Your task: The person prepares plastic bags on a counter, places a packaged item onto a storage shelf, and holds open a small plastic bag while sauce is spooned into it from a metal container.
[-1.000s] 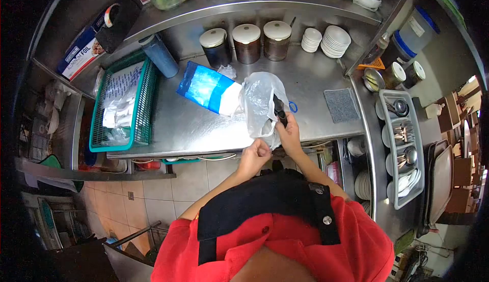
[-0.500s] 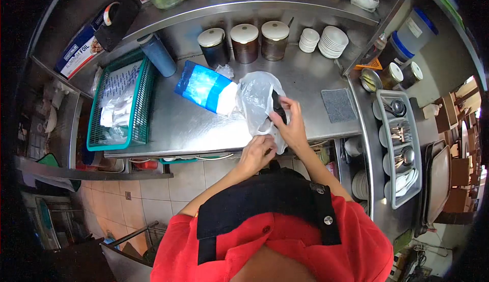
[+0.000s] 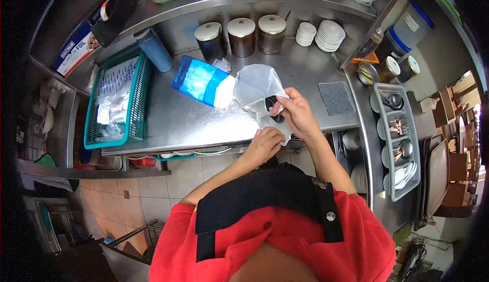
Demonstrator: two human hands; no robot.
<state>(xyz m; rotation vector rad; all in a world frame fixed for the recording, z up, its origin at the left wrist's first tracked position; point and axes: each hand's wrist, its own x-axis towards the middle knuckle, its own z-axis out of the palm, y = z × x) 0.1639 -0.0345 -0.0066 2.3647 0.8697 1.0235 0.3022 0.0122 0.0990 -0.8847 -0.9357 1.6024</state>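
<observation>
Fingers of the right hand (image 3: 300,115) pinch the open mouth of a translucent white plastic bag (image 3: 256,84) near a black object (image 3: 270,102); the left hand (image 3: 266,144) bunches its tail at the counter's front edge (image 3: 204,143) — thin film, wanting gentle tension.

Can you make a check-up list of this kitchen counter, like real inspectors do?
Surface: shiny metal counter, with glare.
Things: plastic bag, dark thing partly hidden in it; blue-and-white packet beside.
Clutter: green basket, blue bottle, three lidded jars, stacked dishes, gray cloth.
Hands: left hand holds the bag's lower part; right hand holds its opening.
Cables: thin cords, lower right.
Surroundings: shelf behind, cutlery tray at right, tiled floor.
</observation>
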